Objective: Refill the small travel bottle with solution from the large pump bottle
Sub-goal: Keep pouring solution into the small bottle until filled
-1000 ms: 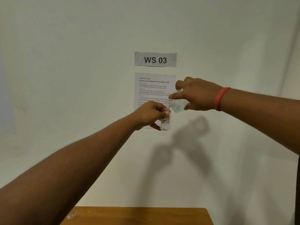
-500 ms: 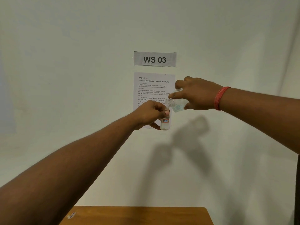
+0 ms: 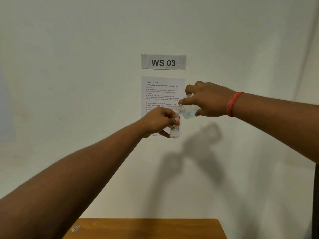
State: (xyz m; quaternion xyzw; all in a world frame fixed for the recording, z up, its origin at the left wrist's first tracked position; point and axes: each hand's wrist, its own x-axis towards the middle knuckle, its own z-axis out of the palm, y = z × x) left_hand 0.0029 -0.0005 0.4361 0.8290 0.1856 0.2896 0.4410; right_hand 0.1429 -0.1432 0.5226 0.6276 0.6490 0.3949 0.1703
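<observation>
Below the wall sign point(image 3: 163, 61), the left hand point(image 3: 159, 120) grips the small bottle point(image 3: 174, 131) upright; the right hand point(image 3: 208, 100) grips the large bottle point(image 3: 186, 111) (tipped, mouth touching).

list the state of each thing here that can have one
small bottle: upright, uncapped, held up by the left hand, some white liquid at the bottom
large bottle: tipped sideways, cap off, mouth over the small bottle, held by the right hand
instruction sheet: stuck flat on the wall
table: below, neither bottle on it
</observation>
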